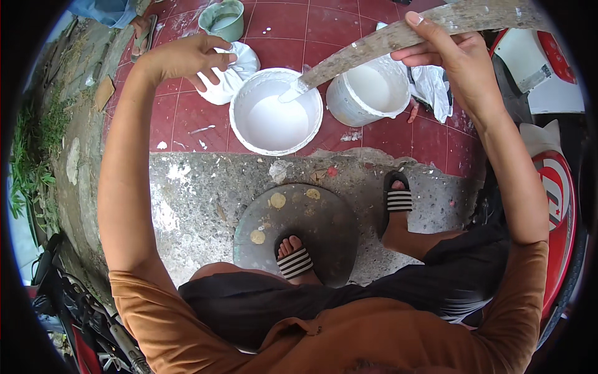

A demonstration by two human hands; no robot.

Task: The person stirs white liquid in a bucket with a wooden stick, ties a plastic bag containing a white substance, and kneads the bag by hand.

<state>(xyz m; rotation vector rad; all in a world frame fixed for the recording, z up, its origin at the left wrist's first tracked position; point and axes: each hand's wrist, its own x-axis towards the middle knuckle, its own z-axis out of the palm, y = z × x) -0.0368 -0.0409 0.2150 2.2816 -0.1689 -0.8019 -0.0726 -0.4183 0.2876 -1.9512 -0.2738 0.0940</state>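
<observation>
My right hand (445, 50) grips a long, flat wooden plank (374, 42), thumb on top and fingers beneath. The plank slants down to the left, and its white-coated tip is over a white bucket (244, 103) holding smooth white liquid (280, 124) that looks like paint. Whether the tip touches the liquid is hard to tell. With fingers apart and nothing in it, my left hand (187, 59) hovers by a white sack (224, 86) left of that bucket. A second white bucket (342, 107), also with whitish contents, stands close on the right.
A green pail (232, 31) with pale liquid stands farther back on red tiles (180, 121) spattered white. Under one of my feet lies a round grey slab (327, 215). Red-and-white motorbike parts (554, 181) line the right, another motorbike (93, 318) the lower left. Another person's foot (142, 40) shows far left.
</observation>
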